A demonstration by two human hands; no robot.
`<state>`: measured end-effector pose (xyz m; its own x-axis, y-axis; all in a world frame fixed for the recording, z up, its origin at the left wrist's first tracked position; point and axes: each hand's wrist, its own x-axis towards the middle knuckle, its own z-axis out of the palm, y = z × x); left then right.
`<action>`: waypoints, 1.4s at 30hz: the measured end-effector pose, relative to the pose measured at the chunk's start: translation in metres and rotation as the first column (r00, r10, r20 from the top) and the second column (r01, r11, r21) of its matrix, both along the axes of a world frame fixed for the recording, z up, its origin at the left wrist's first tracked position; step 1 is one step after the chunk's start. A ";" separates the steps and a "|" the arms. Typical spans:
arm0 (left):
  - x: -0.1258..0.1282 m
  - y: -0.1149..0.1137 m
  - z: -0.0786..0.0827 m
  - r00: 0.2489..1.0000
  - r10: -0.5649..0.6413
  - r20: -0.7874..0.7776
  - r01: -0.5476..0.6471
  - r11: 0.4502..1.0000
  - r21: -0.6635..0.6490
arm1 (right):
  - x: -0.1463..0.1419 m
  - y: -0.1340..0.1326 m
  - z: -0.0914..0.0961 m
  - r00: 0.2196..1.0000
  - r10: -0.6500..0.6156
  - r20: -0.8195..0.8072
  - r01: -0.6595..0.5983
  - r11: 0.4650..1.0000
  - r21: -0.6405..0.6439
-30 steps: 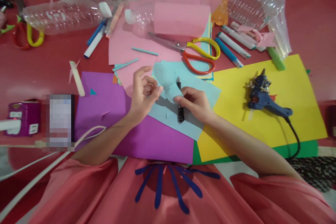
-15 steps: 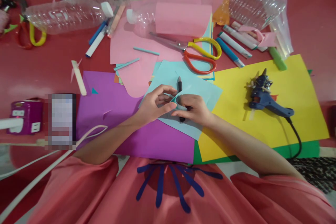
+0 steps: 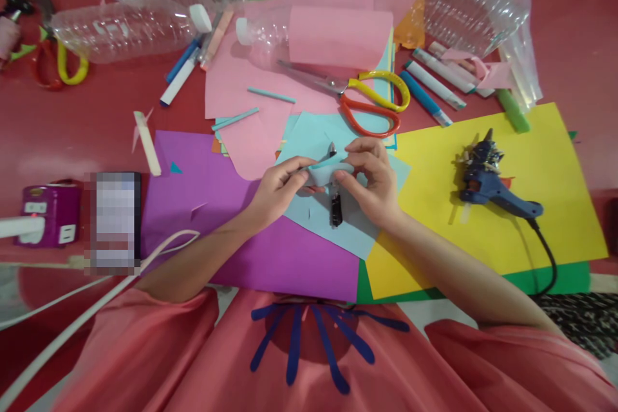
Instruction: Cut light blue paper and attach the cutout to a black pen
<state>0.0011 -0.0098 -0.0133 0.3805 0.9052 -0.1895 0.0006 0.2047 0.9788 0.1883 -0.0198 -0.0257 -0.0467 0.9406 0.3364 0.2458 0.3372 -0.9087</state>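
Note:
A small curled piece of light blue paper [image 3: 324, 172] is held between my two hands, over a light blue sheet [image 3: 357, 235]. My left hand [image 3: 280, 187] pinches its left end between thumb and fingers. At the right end, my right hand [image 3: 374, 177] grips it with the thumb in front and the fingers curled behind. Beneath the hands a black pen [image 3: 337, 209] lies on the sheet, its middle partly covered by the curled paper. Scissors [image 3: 345, 85] with yellow and red handles rest just beyond.
Yellow paper [image 3: 521, 238] on the right bears a blue glue gun [image 3: 502, 193]. Purple paper [image 3: 193, 154] lies left, beside a phone [image 3: 114, 225] and a purple power adapter [image 3: 48, 212]. A pink-wrapped bottle [image 3: 340, 35], clear bottles [image 3: 120, 32] and markers [image 3: 425, 100] line the back.
My right hand has shifted right and up, its fingers opening out from a tight curl. The light blue paper is now stretched wider between both hands, and more of the pen shows.

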 end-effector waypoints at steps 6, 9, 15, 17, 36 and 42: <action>0.001 -0.001 0.004 0.999 -0.036 -0.004 0.035 0.998 -0.046 | 0.000 -0.001 -0.006 0.992 0.027 -0.125 -0.049 0.983 -0.176; 0.002 0.000 0.005 0.999 -0.032 -0.019 0.031 0.999 -0.044 | 0.000 -0.001 -0.005 0.990 -0.004 -0.139 -0.025 0.978 -0.205; 0.000 0.002 0.002 0.993 0.006 -0.121 -0.006 1.000 0.005 | -0.001 -0.001 -0.004 0.978 -0.029 -0.208 -0.018 0.975 -0.220; 0.000 0.003 0.001 0.988 0.032 -0.154 -0.031 0.999 0.007 | -0.001 -0.001 -0.005 0.975 -0.024 -0.221 -0.030 0.971 -0.238; 0.000 0.005 0.005 0.988 0.071 -0.138 -0.085 0.991 -0.101 | 0.001 0.005 0.009 0.964 0.048 -0.260 -0.173 0.860 -0.480; -0.001 0.005 0.004 0.989 0.067 -0.134 -0.081 0.992 -0.099 | 0.000 0.005 0.008 0.967 0.037 -0.251 -0.158 0.861 -0.483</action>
